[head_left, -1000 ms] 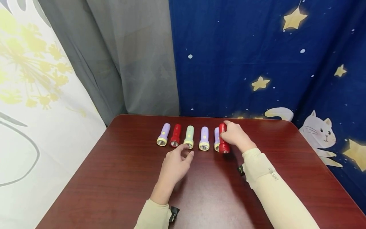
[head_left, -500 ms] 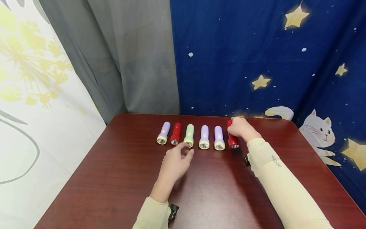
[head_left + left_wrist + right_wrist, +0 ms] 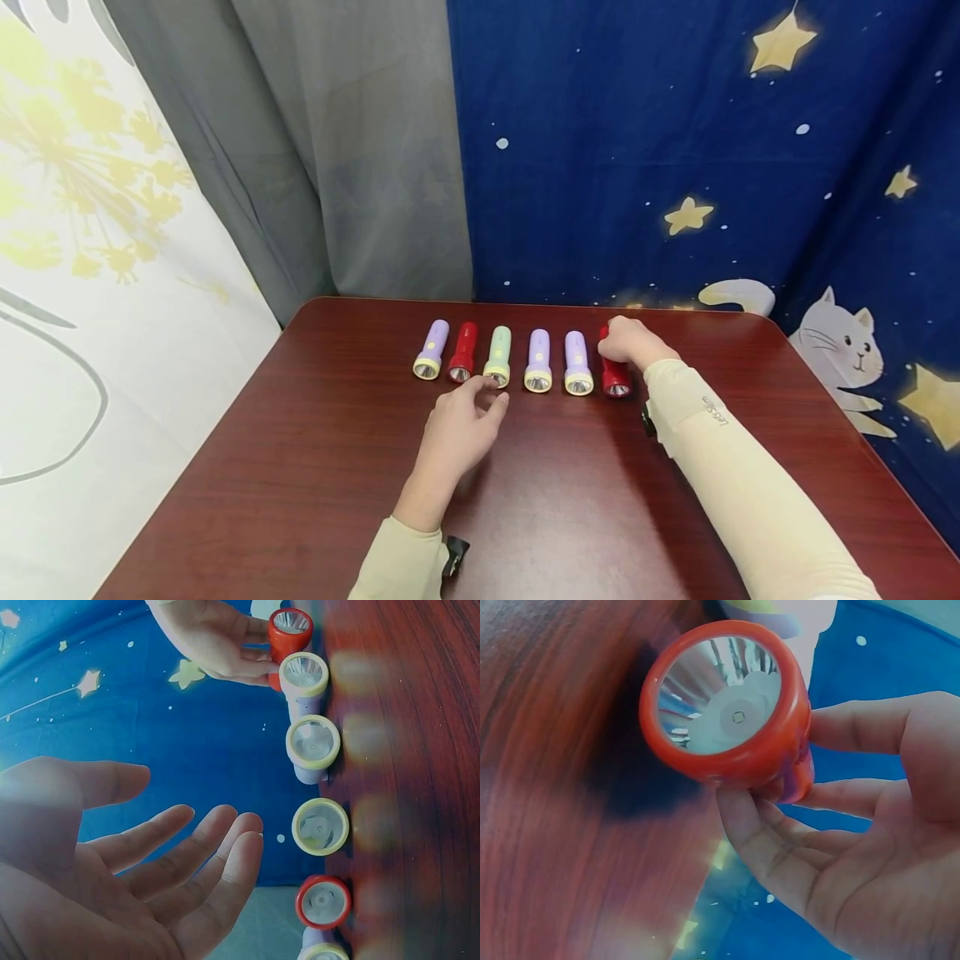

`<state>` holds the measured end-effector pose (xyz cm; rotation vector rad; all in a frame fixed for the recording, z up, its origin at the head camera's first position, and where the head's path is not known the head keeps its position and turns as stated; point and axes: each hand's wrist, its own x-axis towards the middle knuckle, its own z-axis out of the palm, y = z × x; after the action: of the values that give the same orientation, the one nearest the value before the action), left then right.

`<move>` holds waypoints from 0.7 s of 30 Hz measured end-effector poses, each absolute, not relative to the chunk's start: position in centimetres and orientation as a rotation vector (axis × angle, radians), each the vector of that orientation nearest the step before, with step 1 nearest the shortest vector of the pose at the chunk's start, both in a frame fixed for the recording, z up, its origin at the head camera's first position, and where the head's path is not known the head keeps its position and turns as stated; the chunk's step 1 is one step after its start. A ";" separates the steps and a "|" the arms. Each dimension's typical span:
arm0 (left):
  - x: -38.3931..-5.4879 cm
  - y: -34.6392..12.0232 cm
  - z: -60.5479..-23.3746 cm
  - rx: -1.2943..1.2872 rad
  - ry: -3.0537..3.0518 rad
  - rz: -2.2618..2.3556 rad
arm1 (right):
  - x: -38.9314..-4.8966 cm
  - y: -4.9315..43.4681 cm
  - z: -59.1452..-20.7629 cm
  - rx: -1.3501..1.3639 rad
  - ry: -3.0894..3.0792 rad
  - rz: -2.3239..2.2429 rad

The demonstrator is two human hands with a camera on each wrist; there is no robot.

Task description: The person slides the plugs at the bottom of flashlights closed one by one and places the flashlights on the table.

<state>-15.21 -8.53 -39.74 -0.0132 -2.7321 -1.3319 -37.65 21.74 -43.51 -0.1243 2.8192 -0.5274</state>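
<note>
My right hand [image 3: 630,342] grips a red flashlight [image 3: 727,705] at the right end of a row, thumb on one side and fingers on the other. Its lens faces me. Left of it lie two purple flashlights [image 3: 577,363] [image 3: 537,362] with pale yellow rims, then a green flashlight [image 3: 498,354], another red flashlight [image 3: 463,352] and a purple one at the left end. My left hand [image 3: 461,425] hovers in front of the green flashlight, fingers loosely bent and holding nothing; in the left wrist view its palm stands apart from the row.
The flashlights lie near the far edge of a dark red-brown wooden table [image 3: 315,467]. Behind it hang a grey curtain [image 3: 382,150] and a blue curtain [image 3: 600,150] with stars and a cat. A white patterned cloth [image 3: 112,350] hangs on the left.
My right hand has carried the red flashlight rightward, from over the rightmost purple one to a spot beside it at the row's end. My left hand has stayed in place.
</note>
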 end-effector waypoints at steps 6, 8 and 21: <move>-15.0 -8.4 -39.8 -0.018 -2.741 -1.341 | -35.9 21.5 -43.1 0.004 2.759 -0.585; -15.0 -8.4 -39.8 -0.023 -2.741 -1.340 | -36.1 22.0 -43.7 -0.008 2.777 -0.562; -15.5 -9.3 -40.0 -0.065 -2.707 -1.187 | -31.0 20.2 -38.0 -0.131 2.893 -0.546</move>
<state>-15.52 -9.29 -40.04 -0.0649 -2.7073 -1.1866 -31.02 20.15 -37.98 -0.1312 2.8932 -0.5455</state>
